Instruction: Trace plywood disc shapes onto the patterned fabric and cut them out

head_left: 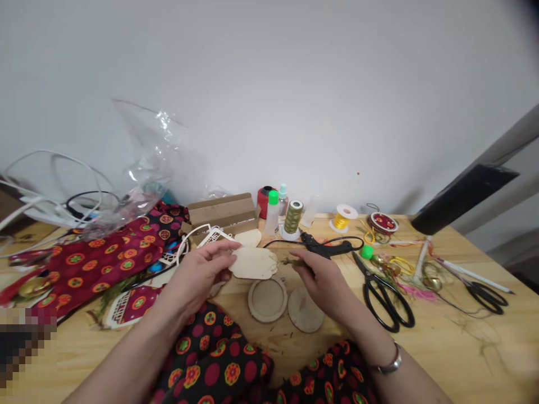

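My left hand (217,264) pinches the left end of a flat, pale wooden piece (255,264) between thumb and fingers. At the right edge of that piece my right hand (314,275) has its fingers closed around a small, dark, thin item (289,261), too small to make out. Just below the pale piece lie a round wooden ring or shallow dish (268,301) and a round wooden disc (305,310), side by side on the table. Black patterned fabric (219,359) spreads beneath my forearms.
Behind my hands stand a cardboard box (223,213), a green-capped bottle (273,213) and a green thread spool (293,217). A glue gun (332,247), black scissors (387,294) and a yellow spool (343,217) lie rightward. Red patterned fabric (105,258) and plastic wrap (147,174) fill the left.
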Demonstrator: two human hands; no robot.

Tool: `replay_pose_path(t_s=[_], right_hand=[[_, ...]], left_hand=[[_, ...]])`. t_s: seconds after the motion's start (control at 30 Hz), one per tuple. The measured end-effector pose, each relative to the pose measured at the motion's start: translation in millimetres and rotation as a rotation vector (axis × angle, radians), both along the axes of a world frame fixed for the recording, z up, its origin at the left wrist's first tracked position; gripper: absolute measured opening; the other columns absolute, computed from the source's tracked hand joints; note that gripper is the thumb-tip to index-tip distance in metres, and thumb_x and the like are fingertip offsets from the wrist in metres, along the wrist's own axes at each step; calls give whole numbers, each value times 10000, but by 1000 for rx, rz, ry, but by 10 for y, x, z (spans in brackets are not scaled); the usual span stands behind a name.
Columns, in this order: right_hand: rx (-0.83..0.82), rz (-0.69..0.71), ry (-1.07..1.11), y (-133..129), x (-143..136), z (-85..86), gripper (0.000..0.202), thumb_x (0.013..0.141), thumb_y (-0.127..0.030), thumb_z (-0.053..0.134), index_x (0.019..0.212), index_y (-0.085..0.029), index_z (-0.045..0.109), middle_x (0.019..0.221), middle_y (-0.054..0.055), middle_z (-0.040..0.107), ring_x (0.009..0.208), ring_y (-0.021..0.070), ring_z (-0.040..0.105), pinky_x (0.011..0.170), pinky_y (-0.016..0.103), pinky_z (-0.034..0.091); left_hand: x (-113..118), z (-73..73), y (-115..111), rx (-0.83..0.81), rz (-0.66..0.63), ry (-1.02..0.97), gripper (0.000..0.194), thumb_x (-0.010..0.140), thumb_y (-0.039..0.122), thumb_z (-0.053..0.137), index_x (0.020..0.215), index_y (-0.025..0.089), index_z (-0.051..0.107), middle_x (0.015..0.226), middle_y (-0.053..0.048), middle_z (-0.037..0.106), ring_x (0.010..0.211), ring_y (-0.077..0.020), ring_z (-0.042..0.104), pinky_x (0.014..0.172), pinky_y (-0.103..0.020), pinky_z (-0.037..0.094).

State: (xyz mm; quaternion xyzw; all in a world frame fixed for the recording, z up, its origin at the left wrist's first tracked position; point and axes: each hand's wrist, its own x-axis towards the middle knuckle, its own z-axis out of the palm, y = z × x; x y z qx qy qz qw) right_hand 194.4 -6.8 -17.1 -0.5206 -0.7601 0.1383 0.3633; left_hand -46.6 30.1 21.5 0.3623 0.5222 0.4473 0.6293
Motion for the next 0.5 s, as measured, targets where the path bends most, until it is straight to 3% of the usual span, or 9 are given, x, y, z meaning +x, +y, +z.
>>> replay_pose_path(t_s=[0.1, 0.17, 0.3, 0.37, 0.43, 0.5], right_hand=[[-93, 42, 36, -29, -20, 61, 192, 892, -161, 515, 997, -213, 668, 951, 55, 736, 852, 198, 679, 769, 306, 509], [-150, 87, 51, -56, -48, 114, 166, 909, -193, 511, 849, -217, 664, 782, 18, 708, 713, 174, 642, 667, 277, 480], [-244, 125, 68, -92, -99, 173, 265, 910, -203, 506, 654, -212, 571, 603, -23, 573, 589, 145, 527, 551, 247, 393], [-283, 135, 59, -93, -109, 173, 264, 905, -199, 509, 646, -210, 559, 602, -28, 558, 587, 140, 508, 543, 242, 375], [-308, 146, 48, -89, -110, 164, 253, 901, -196, 509, 655, -209, 565, 605, -31, 554, 587, 136, 498, 541, 237, 362], [-325, 155, 41, -85, -113, 154, 250, 898, -192, 511, 656, -201, 572, 596, -33, 548, 577, 130, 488, 535, 232, 350]], left_hand=[[-141, 137, 18, -100, -74, 25, 176, 597, 199, 808, 731, 98, 755, 716, -92, 739, 548, -99, 618, 488, -165, 508], [-238, 192, -1, -150, -125, -19, 179, 639, 240, 781, 763, 111, 772, 846, -138, 755, 664, -150, 670, 602, -219, 566], [-388, 172, -77, -127, -256, -55, 341, 574, 192, 818, 911, 176, 772, 968, -113, 747, 826, -190, 690, 757, -256, 562], [-439, 129, -90, -69, -257, 70, 326, 566, 227, 832, 883, 185, 770, 807, -78, 745, 696, -154, 672, 639, -225, 548], [-486, 101, -63, 31, -195, 267, 254, 599, 333, 814, 799, 185, 767, 608, -23, 682, 511, -94, 572, 468, -173, 455], [-531, 101, 5, 130, -126, 474, 267, 624, 412, 778, 774, 193, 761, 539, 13, 632, 445, -66, 478, 401, -155, 360]])
